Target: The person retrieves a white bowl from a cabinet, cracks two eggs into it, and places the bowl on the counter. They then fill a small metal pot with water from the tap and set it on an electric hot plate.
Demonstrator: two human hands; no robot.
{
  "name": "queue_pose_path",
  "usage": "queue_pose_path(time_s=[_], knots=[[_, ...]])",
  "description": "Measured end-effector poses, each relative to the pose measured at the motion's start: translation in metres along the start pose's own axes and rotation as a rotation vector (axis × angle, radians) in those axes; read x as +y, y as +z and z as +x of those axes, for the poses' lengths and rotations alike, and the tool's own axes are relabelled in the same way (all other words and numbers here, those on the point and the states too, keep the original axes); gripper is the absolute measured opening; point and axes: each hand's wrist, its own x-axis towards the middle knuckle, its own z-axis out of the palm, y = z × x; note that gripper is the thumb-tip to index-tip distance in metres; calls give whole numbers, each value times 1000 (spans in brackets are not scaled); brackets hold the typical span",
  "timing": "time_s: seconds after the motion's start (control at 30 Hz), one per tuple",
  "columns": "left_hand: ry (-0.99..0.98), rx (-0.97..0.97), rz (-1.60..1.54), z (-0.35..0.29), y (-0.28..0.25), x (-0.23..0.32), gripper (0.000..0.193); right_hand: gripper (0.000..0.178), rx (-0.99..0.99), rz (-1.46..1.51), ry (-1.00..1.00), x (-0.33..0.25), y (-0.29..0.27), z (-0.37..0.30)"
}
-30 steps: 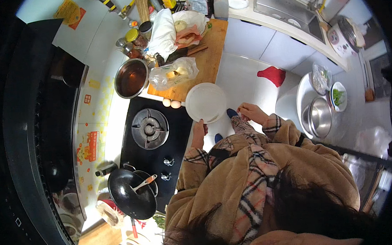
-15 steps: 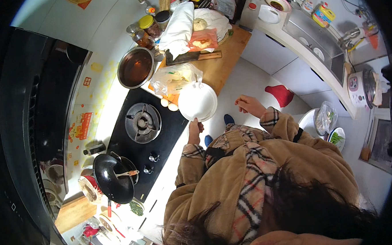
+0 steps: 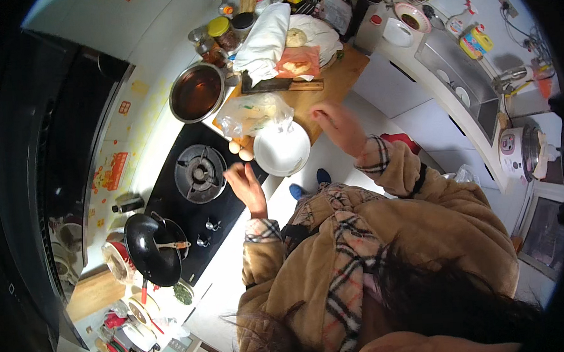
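Observation:
A white bowl rests at the near corner of the wooden board, and neither hand is on it. Just left of it lie brown eggs. My left hand hovers over the edge of the black stove beside these eggs, thumb and fingers apart and nothing in it. Beyond the bowl's right side, my right hand is raised near the board's edge. Its fingers look curled but are smeared by motion, so what they hold, if anything, is unclear. A clear plastic bag touches the bowl's far side.
A cleaver lies across the wooden board, near a white cloth. A steel pot of dark liquid stands left of it. Nearer are the gas burner and a black wok. The sink is at right.
My left hand has let go of the bowl's rim and moved left toward the eggs, its fingers opening. My right hand has moved up and left, closer to the board.

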Motion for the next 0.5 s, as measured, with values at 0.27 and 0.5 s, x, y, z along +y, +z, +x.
queue_pose_path(time_s=[0.27,0.5], knots=[[477,-214,258,100,12,40,48,19,-498,-506,-155,11,156,81],[270,-93,6,133,52,10,36,22,-411,-835,398,109,199,94]])
